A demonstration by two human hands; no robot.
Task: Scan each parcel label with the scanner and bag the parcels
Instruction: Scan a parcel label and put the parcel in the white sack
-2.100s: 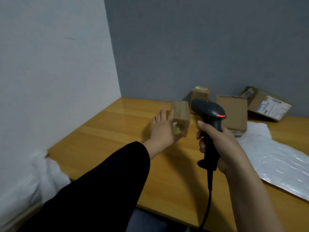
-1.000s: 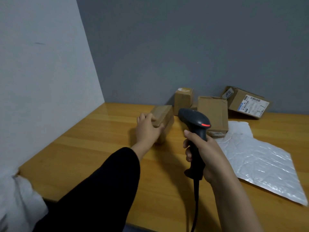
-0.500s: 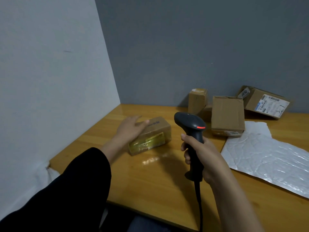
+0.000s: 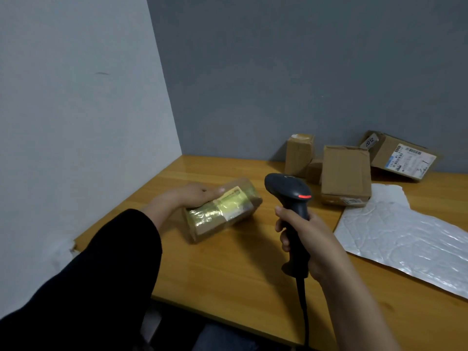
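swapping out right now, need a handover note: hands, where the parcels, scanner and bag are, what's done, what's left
Left hand rests on the parcel, which lies on the table with its label showing.
Right hand grips the scanner, aimed toward that parcel, red light on.
More parcels stand at the back; the bag lies flat at right.
Done: one parcel set up for scanning; whether it has scanned cannot be told.
Left: scan it, bag it, then the rest.
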